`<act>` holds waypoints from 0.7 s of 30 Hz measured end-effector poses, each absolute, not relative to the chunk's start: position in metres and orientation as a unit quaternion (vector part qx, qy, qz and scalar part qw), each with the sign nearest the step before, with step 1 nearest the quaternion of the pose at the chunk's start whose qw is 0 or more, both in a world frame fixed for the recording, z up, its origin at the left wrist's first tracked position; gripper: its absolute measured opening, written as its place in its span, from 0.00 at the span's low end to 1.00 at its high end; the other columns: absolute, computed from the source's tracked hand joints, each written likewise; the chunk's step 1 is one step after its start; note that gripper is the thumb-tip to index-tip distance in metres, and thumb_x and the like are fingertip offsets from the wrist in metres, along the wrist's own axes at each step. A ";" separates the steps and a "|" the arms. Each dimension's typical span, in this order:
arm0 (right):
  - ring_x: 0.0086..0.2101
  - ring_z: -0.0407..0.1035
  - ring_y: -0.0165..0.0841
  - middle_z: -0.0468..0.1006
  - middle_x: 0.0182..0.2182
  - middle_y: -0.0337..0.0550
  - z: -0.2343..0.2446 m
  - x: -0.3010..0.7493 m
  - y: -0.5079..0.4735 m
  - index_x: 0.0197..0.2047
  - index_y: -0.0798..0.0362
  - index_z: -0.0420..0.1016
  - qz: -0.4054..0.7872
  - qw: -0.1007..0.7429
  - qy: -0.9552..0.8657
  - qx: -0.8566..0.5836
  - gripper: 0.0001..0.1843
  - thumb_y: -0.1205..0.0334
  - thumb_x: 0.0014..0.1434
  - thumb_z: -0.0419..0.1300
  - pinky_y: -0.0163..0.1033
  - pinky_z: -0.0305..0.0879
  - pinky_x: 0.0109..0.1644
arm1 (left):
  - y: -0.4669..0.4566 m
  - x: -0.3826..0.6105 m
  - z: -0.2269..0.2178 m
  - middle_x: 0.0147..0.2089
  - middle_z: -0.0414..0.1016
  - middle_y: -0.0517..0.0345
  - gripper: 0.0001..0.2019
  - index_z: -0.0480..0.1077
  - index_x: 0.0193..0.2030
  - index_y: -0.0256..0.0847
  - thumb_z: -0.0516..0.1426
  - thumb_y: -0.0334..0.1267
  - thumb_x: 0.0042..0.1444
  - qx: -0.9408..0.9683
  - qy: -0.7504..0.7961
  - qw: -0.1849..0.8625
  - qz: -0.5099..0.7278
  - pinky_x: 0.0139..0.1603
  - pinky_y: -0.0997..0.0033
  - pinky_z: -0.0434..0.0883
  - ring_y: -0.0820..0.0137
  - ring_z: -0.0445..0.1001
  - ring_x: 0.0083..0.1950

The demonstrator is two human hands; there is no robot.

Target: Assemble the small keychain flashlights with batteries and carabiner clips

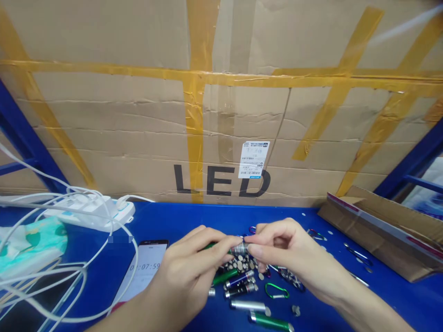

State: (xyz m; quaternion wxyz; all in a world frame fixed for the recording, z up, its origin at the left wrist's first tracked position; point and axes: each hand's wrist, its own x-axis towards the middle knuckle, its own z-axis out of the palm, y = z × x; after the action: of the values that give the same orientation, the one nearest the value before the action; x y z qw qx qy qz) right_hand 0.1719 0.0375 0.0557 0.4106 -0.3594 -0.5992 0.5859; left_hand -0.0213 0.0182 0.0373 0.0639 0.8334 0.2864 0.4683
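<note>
My left hand (197, 263) is closed around a small green keychain flashlight (238, 249), only its silver head showing past my fingers. My right hand (280, 246) pinches that silver head from the right, thumb and fingers pressed together on it. Both hands hover low over a pile of loose parts on the blue table (194, 219): several small round button cells (242, 265), more little flashlights in green (225, 275), dark blue (239, 280), silver (249, 305) and green (270, 321), and a green carabiner clip (277, 290).
A phone (145, 272) showing a timer lies left of my hands. Further left are a white power strip (90, 213) with white cables and a teal face mask (31, 242). A large taped cardboard box marked LED (221, 115) fills the back. An open carton (384, 230) sits at right.
</note>
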 end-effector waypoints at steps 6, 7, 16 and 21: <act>0.21 0.71 0.25 0.76 0.19 0.36 0.047 0.167 0.040 0.32 0.48 0.81 0.677 0.407 -0.496 -0.360 0.14 0.54 0.40 0.71 0.29 0.73 0.28 | 0.020 -0.019 0.037 0.36 0.78 0.54 0.16 0.74 0.46 0.38 0.52 0.21 0.56 0.819 0.310 0.085 0.475 0.35 0.75 0.70 0.71 0.74 0.34; 0.21 0.71 0.25 0.76 0.20 0.37 0.045 0.167 0.041 0.32 0.48 0.81 0.668 0.413 -0.503 -0.361 0.14 0.53 0.41 0.71 0.30 0.73 0.28 | 0.020 -0.019 0.038 0.36 0.78 0.54 0.15 0.75 0.46 0.38 0.52 0.21 0.57 0.812 0.319 0.114 0.475 0.36 0.76 0.71 0.71 0.74 0.34; 0.26 0.73 0.27 0.78 0.24 0.38 0.049 0.173 0.042 0.34 0.44 0.82 0.345 0.485 -0.759 -0.263 0.10 0.69 0.49 0.67 0.29 0.72 0.29 | 0.017 -0.020 0.050 0.26 0.73 0.63 0.13 0.79 0.31 0.45 0.54 0.30 0.57 0.730 0.385 0.368 0.428 0.24 0.77 0.67 0.77 0.66 0.19; 0.35 0.73 0.34 0.78 0.32 0.43 0.057 0.178 0.032 0.42 0.48 0.77 0.141 0.461 -0.857 -0.182 0.20 0.81 0.53 0.57 0.38 0.74 0.37 | 0.016 -0.021 0.051 0.25 0.73 0.63 0.12 0.79 0.36 0.46 0.55 0.27 0.57 0.769 0.367 0.322 0.413 0.28 0.77 0.67 0.74 0.69 0.25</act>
State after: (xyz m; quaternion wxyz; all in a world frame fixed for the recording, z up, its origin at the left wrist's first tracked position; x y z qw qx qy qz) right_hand 0.1779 0.0322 0.0567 0.4612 -0.1820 -0.8568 0.1415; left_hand -0.0212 0.0157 0.0509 0.3220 0.7690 0.3668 0.4128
